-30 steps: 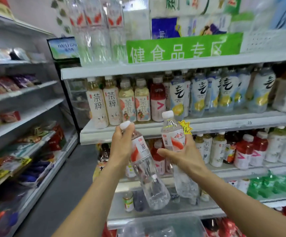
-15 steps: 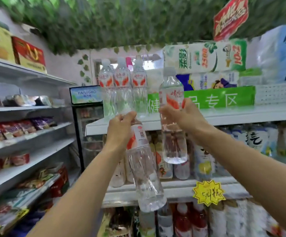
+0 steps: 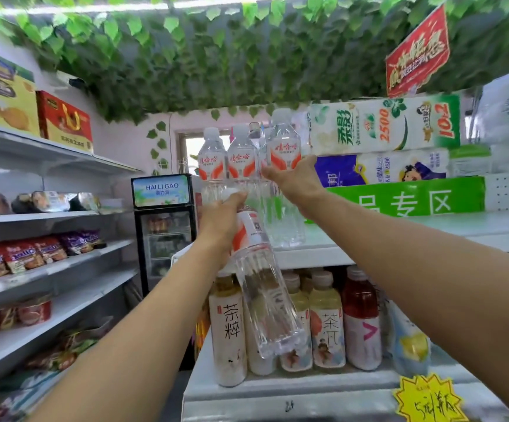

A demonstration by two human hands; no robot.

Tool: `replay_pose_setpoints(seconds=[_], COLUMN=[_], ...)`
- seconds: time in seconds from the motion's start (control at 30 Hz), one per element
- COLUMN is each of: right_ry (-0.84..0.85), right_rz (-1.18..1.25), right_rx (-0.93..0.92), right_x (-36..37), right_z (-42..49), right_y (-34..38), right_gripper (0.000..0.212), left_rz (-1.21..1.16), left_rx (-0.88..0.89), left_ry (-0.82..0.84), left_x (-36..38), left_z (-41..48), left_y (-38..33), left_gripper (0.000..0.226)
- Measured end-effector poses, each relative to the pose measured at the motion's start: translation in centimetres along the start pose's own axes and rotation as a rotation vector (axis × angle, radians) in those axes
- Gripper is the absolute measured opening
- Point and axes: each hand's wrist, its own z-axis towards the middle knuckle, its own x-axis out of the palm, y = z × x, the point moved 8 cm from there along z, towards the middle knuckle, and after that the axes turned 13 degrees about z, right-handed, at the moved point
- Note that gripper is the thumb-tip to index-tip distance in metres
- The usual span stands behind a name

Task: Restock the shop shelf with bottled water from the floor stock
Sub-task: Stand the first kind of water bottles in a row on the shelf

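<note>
One wide-angle head view looks forward and slightly upward, close to the drinks shelf (image 3: 429, 229) ahead, snack shelves (image 3: 49, 257) at left, leafy ceiling (image 3: 216, 56) far above.

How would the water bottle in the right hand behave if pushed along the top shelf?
The water bottle is tall and narrow, so it probably tips easily. It seems full, so it is likely fairly heavy. Thin clear walls may dent.

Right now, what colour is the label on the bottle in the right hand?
The label is white with orange-red swooshes; head view.
</note>
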Motion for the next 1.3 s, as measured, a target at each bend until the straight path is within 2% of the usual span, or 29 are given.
replay_pose_setpoints(seconds=[0.33,0.47,0.5,0.6,0.67,0.83,1.0,1.13,1.3], right_ry=[0.052,0.12,0.113,0.093,0.078,0.081,0.104,0.096,0.087], right_rz=[-0.092,-0.183,-0.184,-0.215,-0.253,-0.281,-0.264,-0.292,-0.283], right_rx=[-0.027,0.005,0.006,0.022,0.028,0.039,0.037,0.059,0.065], right_x=[-0.6,-1.5,-1.6,-1.4,-1.2,-1.0,-0.5,-0.1,0.0], right_z=[0.1,-1.1,-0.9,0.4,1.1,2.5,3.3,4.3,4.7], right_y=[-3.7,-6.8,-7.2,-8.4,-9.1,-10.2,-10.7,-11.5,-12.0], right_gripper=[0.058,0.026,0.023,0.045,0.053,0.058,0.05,0.062,0.061], left_rz=[-0.042,-0.115,-0.115,-0.132,-0.137,-0.128,-0.098,-0.098,-0.087], left_rx=[-0.043,-0.077,-0.077,-0.08,-0.087,-0.092,-0.085,-0.09,-0.089], left_ry=[0.045,0.027,0.023,0.019,0.016,0.013,0.003,0.007,0.014], left_x=[0.9,0.8,0.8,0.9,0.9,1.0,1.0,1.1,1.1], left_z=[1.6,2.3,2.4,2.5,2.5,2.7,2.8,2.8,2.8], left_y=[1.7,2.6,2.7,2.8,2.9,3.0,2.9,2.8,2.9], left_gripper=[0.027,0.029,0.029,0.029,0.028,0.028,0.029,0.029,0.029])
